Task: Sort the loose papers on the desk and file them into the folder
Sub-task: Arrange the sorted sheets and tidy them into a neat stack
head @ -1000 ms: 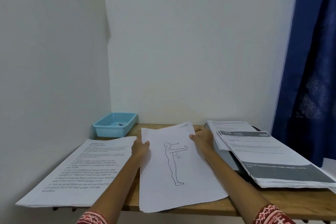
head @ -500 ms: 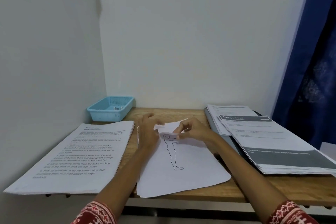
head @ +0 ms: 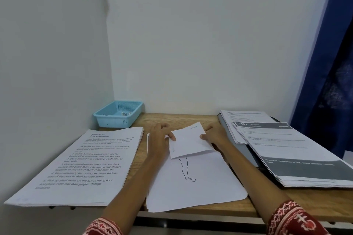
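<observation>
We see the sheet with the figure drawing [head: 193,179] lying in the middle of the wooden desk [head: 191,118], its far end folded over toward us so the blank back covers the figure down to the thighs. The left hand [head: 159,137] pinches the left edge of that folded flap, thumb on top, and the right hand [head: 214,135] pinches its right edge the same way. To the left lies a stack of printed task sheets [head: 86,162], overhanging the desk's near edge. To the right, another paper stack [head: 282,149] rests on a grey folder [head: 236,149]. A light blue basket [head: 118,113] sits in the far left corner.
</observation>
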{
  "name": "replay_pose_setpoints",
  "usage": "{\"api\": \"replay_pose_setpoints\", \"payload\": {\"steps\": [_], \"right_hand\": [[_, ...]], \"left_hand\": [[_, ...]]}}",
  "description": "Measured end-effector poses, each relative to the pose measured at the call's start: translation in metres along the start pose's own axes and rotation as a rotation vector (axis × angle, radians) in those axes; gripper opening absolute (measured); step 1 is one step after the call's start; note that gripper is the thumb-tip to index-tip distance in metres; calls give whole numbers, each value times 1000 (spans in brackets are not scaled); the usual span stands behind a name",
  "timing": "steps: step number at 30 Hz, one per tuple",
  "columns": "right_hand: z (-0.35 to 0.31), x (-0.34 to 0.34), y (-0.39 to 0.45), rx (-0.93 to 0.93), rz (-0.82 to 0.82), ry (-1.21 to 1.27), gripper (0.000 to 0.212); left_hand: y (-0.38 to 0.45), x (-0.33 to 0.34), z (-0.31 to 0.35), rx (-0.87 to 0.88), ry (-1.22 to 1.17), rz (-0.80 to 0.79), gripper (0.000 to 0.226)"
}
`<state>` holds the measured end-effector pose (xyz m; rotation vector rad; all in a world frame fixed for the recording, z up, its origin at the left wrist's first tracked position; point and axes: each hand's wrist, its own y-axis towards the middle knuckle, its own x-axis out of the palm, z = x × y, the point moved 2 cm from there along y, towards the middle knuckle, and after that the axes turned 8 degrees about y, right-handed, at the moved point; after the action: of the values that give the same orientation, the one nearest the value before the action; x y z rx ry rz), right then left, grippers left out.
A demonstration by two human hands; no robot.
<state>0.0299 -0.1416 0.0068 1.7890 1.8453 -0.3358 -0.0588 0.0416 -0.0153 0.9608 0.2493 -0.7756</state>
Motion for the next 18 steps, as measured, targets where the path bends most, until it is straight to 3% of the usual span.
{"api": "replay_pose_setpoints", "payload": {"steps": [3, 8, 12, 15, 18], "right_hand": [[-3, -2, -1, 10, 60, 139, 25], [-1, -6, 0, 24, 68, 204, 35], [-4, -7, -6, -136, 53, 161, 30], [-13, -8, -15, -278, -33, 234, 26], [-16, -10, -30, -290, -269, 368, 15]], "left_hand": [[0, -1, 2, -8, 3, -13, 38], [0, -1, 1, -17, 6, -14, 40], [1, 0, -1, -50, -12, -21, 41], [1, 0, 0, -69, 2, -11, 39], [-1, -1, 0, -105, 17, -1, 38]]}}
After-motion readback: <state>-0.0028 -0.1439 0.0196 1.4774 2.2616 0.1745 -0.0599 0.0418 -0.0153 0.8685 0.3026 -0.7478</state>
